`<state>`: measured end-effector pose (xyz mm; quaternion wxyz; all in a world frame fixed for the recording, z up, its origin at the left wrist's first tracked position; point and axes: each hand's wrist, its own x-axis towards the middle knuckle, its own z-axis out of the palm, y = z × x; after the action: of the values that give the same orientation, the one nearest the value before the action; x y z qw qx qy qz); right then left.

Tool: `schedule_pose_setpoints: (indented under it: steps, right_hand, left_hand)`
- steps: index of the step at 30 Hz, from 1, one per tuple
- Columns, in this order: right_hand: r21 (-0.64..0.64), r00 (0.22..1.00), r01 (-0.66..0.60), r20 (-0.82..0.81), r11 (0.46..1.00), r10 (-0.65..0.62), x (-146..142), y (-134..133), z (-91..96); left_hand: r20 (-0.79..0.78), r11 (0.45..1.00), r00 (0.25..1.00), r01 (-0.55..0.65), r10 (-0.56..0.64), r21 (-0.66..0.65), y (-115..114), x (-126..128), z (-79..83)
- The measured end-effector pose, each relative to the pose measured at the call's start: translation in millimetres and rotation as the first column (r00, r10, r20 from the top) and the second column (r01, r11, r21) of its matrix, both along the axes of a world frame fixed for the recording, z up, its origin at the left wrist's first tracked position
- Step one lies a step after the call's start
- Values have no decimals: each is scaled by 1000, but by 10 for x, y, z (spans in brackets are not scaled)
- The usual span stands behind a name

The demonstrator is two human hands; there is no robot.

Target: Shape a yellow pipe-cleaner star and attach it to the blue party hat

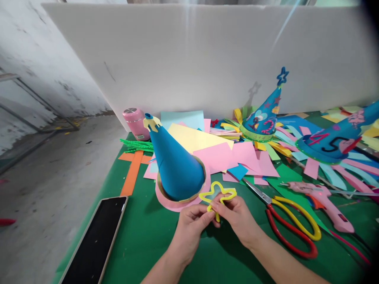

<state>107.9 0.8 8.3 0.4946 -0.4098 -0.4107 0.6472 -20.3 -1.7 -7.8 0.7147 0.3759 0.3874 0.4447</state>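
Note:
A yellow pipe cleaner [216, 186] bent into a star outline is pinched between both of my hands above the green table. My left hand [194, 227] grips its lower end with thumb and fingers. My right hand [237, 217] holds the star's lower right side, its fingertips close to those of the left. Just behind my hands stands a blue paper cone hat [179, 167], leaning to the left, with a scalloped yellow piece near its tip and a pink ring around its base.
Scissors [268, 199] with red and yellow handles and a pink glue gun [322, 197] lie to the right. A phone [99, 236] lies at left. Behind are pink paper sheets [216, 156], green pipe cleaners [136, 146], a pink cylinder [136, 125] and a decorated hat [262, 118] topped by a blue star.

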Motion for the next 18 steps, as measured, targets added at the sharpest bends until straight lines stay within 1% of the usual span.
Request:
schedule_pose_setpoints:
  steps: [4,11,18]
  right_hand:
    - [37,1000,-15,29,999,13,32,-7,6]
    - [68,1000,-16,26,998,15,51,-28,-71]
    - [61,999,-30,22,998,29,47,-29,-64]
  left_hand:
    - [22,1000,1000,20,-19,-22,-3,-4,-40]
    - [44,1000,999,23,-22,-17,3,-7,-54]
    - [72,1000,997,15,-14,-27,-2,-17,-45]
